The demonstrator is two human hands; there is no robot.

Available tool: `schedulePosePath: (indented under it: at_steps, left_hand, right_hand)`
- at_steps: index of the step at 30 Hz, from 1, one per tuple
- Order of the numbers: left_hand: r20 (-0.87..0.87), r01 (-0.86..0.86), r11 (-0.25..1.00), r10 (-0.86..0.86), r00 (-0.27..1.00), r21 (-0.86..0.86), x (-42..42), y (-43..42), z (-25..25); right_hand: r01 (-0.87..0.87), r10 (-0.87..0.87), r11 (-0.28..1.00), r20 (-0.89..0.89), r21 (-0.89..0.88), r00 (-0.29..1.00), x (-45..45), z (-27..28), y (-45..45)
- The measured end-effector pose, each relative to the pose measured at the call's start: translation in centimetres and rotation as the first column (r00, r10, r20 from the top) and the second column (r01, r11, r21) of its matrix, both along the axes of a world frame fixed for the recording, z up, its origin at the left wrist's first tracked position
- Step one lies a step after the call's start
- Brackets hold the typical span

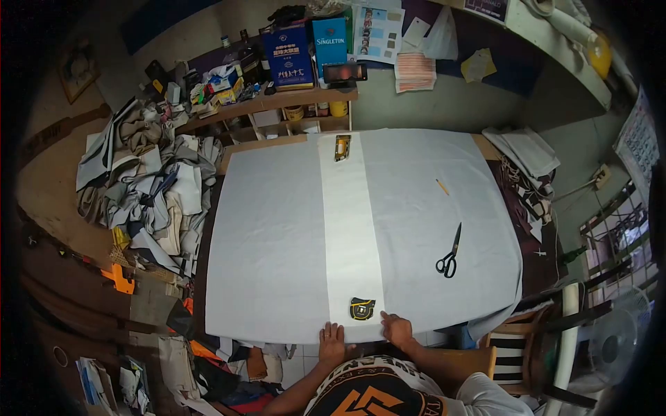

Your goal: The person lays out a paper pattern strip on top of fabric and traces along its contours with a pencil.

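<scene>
Grey fabric (270,229) covers the table, with a white strip (350,229) running from its far edge to its near edge. My left hand (332,340) lies flat on the near edge of the strip, fingers spread. My right hand (397,329) rests at the near edge to the right of the strip, fingers bent; whether it pinches the fabric is too small to tell. Between and just beyond the hands sits a black and yellow tape measure (362,308). A yellow and black tool (343,148) lies at the strip's far end. Black scissors (449,256) and an orange pencil (442,186) lie on the right.
A large heap of cloth scraps (152,180) is at the left. Boxes and bottles stand on a shelf (277,104) behind the table. Folded cloth (527,152) lies at the back right. A wooden chair (510,347) and a fan (617,333) stand at the near right.
</scene>
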State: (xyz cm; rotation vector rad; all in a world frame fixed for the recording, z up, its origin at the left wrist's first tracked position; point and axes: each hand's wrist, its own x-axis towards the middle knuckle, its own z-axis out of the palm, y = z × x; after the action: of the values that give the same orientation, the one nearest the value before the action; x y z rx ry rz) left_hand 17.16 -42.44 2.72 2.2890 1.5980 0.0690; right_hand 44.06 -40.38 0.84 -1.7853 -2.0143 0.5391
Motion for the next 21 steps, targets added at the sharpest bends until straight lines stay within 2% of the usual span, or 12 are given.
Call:
schedulePosePath:
  at_steps: [2,4,8,10,13,16,17,18,21]
  left_hand:
    - [-0.013,-0.007,1.0,0.007,1.0,0.005,0.6,0.3,-0.8]
    - [0.106,-0.035,0.999,0.037,0.994,-0.022,1.0,0.4,-2.2]
    - [0.072,-0.025,1.0,0.025,0.997,-0.003,1.6,0.9,-0.5]
    - [0.2,-0.07,0.997,0.076,0.977,-0.038,2.1,1.3,0.9]
    - [0.19,-0.101,0.995,0.104,0.976,-0.027,2.6,1.6,-0.2]
    - [0.186,-0.151,0.985,0.164,0.969,-0.081,3.8,1.4,1.2]
    - [0.185,-0.153,0.985,0.166,0.969,-0.084,3.9,1.3,1.0]
    - [0.147,-0.131,0.991,0.132,0.98,-0.018,3.8,1.0,0.2]
    - [0.1,-0.117,0.99,0.11,0.989,0.075,4.6,0.1,-0.3]
  right_hand:
    - [-0.016,0.016,1.0,-0.013,0.026,1.0,0.1,-0.4,0.1]
    - [-0.04,0.041,0.998,0.033,-0.039,0.999,0.4,-0.7,0.2]
    - [-0.046,0.048,0.994,0.016,-0.103,0.999,0.7,0.1,0.8]
    - [-0.062,0.058,0.997,-0.079,-0.041,0.995,1.2,-0.5,1.2]
    - [-0.093,0.078,0.988,-0.123,-0.12,0.989,3.4,-0.1,2.9]
    - [0.193,-0.202,0.979,-0.155,-0.071,0.967,6.6,1.2,5.3]
    - [0.241,-0.231,0.969,-0.163,0.044,0.959,8.3,0.2,6.5]
    - [0.351,-0.35,0.936,-0.117,-0.01,0.929,9.8,0.8,7.8]
    - [0.453,-0.445,0.878,-0.085,0.155,0.891,15.5,-0.1,11.9]
